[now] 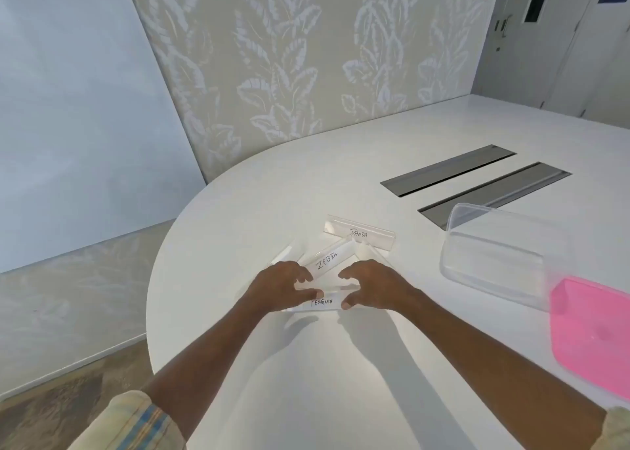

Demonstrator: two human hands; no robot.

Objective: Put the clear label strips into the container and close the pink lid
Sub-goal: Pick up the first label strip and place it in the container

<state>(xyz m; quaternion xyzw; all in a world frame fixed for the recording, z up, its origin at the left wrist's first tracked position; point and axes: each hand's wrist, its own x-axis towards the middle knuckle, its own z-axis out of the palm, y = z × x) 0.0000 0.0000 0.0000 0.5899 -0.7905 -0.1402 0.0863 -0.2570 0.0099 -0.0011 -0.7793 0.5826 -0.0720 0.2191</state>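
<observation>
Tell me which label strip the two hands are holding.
The PENGUIN strip, nearest the person: left hand and right hand pinch its ends. The ZEBRA strip and PANDA strip lie farther back.

On the white rounded bench (238,228) the clear plastic PENGUIN label strip (322,302) lies nearest, the clear ZEBRA strip (326,262) behind it, the clear PANDA strip (361,233) farthest. Right of them stands the clear plastic box container (494,255), the flat pink lid (593,330) before it.
</observation>
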